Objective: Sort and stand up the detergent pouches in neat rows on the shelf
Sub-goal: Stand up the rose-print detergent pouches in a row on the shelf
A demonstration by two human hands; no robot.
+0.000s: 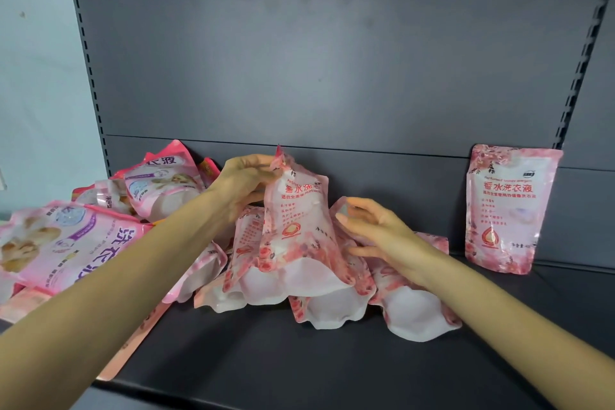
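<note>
Detergent pouch [299,226] left of the standing pouch [509,210] hangs pinched by the left hand [244,183]; right hand [376,230], fingers loose, seems poised to steady it.

The person's left arm [116,293] is bare from the wrist down to the edge of the picture. The right arm [499,306] is bare the same way. The left grip [246,183] is a bare hand with slim fingers. The right grip [376,230] is a bare hand too, with long, thin fingers.
</note>
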